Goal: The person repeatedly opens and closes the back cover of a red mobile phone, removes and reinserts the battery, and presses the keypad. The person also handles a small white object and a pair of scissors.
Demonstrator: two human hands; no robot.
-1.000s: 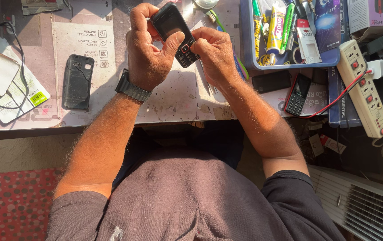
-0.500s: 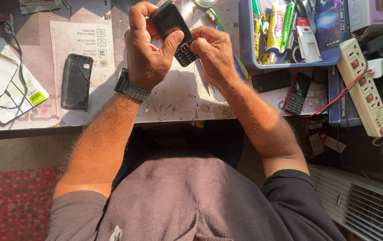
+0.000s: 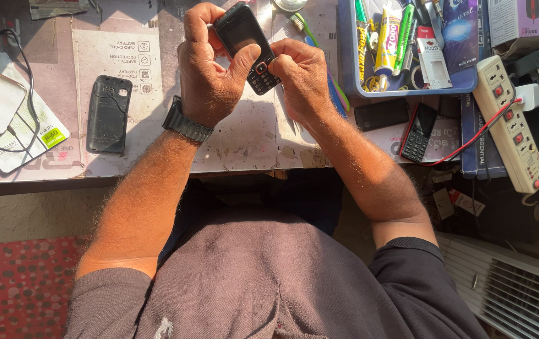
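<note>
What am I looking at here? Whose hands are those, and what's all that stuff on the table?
The camera sits on a person's head and looks straight down, so you see their own arms and lap. The left hand, with a wristwatch, holds a small black keypad phone. The right hand pinches its lower end, by the keys. Below lies a worn table. On it are a black phone back cover, another keypad phone, a blue tray full of tubes and tools, and a white power strip with a red cable.
</note>
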